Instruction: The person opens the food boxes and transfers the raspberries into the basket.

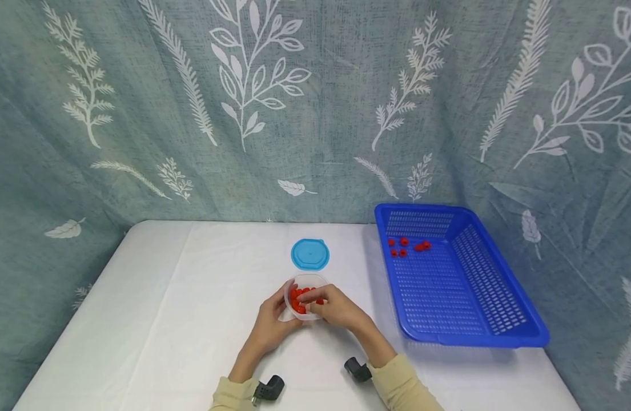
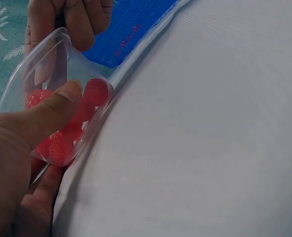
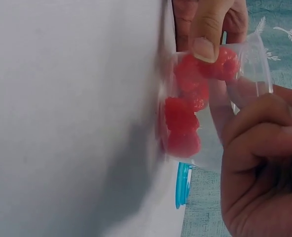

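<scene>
A clear plastic container (image 1: 307, 278) stands on the white table, with several red raspberries (image 1: 300, 309) inside. My left hand (image 1: 274, 321) grips its left side, the thumb pressed to the wall in the left wrist view. From the right, my right hand (image 1: 341, 308) reaches over the rim, fingers inside the container among the raspberries. Other fingers of that hand are curled in the right wrist view (image 3: 264, 133). Whether its fingertips pinch a raspberry is hidden. Through the clear wall, raspberries (image 3: 181, 121) show piled at the bottom.
Just behind the container lies a round blue lid (image 1: 310, 254). To the right is a blue perforated basket (image 1: 449, 308), holding several raspberries (image 1: 404, 242) at its far left corner. A green patterned curtain (image 1: 315, 114) hangs behind the table (image 1: 202, 285).
</scene>
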